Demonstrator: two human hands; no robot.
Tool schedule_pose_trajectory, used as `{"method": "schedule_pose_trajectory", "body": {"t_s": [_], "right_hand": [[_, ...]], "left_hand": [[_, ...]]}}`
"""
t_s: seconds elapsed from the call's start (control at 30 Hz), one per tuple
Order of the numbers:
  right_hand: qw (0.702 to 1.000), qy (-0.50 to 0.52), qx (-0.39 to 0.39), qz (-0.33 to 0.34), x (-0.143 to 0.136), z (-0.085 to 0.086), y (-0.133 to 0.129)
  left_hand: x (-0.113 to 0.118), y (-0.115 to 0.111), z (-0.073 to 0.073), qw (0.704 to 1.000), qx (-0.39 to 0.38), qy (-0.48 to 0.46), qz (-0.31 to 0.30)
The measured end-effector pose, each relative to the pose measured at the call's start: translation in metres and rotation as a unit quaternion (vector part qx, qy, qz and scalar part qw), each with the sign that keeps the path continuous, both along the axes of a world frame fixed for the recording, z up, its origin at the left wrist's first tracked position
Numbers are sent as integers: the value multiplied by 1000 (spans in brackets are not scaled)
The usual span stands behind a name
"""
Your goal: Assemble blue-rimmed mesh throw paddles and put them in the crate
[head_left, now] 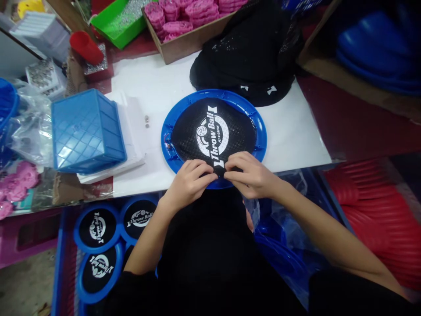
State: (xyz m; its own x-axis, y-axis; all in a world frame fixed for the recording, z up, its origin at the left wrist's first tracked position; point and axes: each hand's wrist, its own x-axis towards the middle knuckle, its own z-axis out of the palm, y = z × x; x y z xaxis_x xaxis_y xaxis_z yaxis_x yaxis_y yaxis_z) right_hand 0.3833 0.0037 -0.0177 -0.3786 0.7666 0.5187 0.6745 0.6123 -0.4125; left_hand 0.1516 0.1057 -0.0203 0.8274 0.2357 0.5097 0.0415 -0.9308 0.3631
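Note:
A round blue plastic ring [169, 112] lies on the white board in front of me. Over its middle is a black mesh fabric disc [184, 127] printed "Throw Ball" in white. My left hand [192, 181] pinches the mesh at its near edge, left of the print's end. Just to the right, my right hand [251, 175] pinches the same edge, the fingertips of both hands almost meeting. The ring's rim shows around the mesh, with small pegs along it. Behind the ring lies a pile of black mesh pieces [243, 57].
An upturned blue basket [87, 131] stands at left. Farther back are a green tray [121, 26] of small metal parts, a red cup [86, 47] and a cardboard box [184, 48] of pink pieces. Finished-looking discs [97, 226] lie below left; red rings [371, 219] are stacked at right.

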Motion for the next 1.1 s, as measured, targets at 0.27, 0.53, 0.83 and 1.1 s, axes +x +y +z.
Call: {"method": "schedule_pose_trajectory", "body": {"t_s": [0.27,0.53,0.83,1.1], "right_hand": [[990,-93,93,-54,3,-6,-28],[981,-192,25,2,-53,18,-57],[981,109,-148,66,-20,97,-7],[893,-344,-253,-139,-11,46,113]], "left_hand": [[-26,-9,12,988,-38,-2,148],[-23,-3,7,957,-77,77,270],[-45,40,26,975,-121,141,124],[10,92,47,963,-45,201,171]]}}
